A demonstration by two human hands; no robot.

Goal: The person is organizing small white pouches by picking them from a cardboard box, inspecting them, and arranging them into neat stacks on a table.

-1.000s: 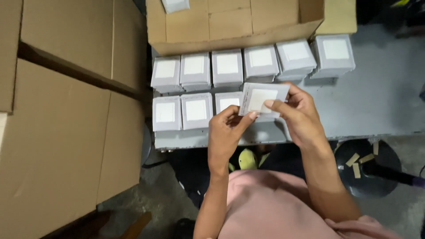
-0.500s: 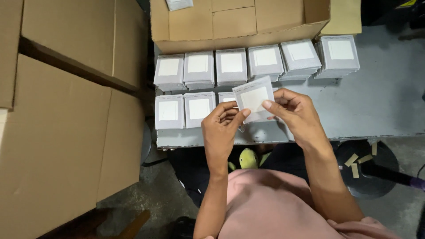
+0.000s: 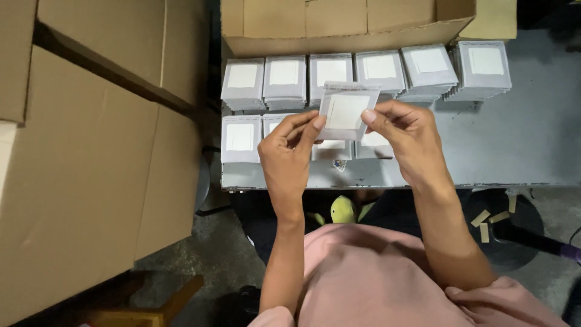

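Pinching a small clear packet (image 3: 346, 111) by its side edges, left hand (image 3: 289, 156) and right hand (image 3: 407, 134) fingers closed on it, above stacks (image 3: 284, 82) near the desk (image 3: 532, 145) front edge.

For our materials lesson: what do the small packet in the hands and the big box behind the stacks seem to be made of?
Packet: probably thin clear plastic film around a white paper or card square; the edges look translucent and faintly glossy. Both hands, left and right, pinch it.
Box: brown corrugated cardboard, matte, with folded flaps.
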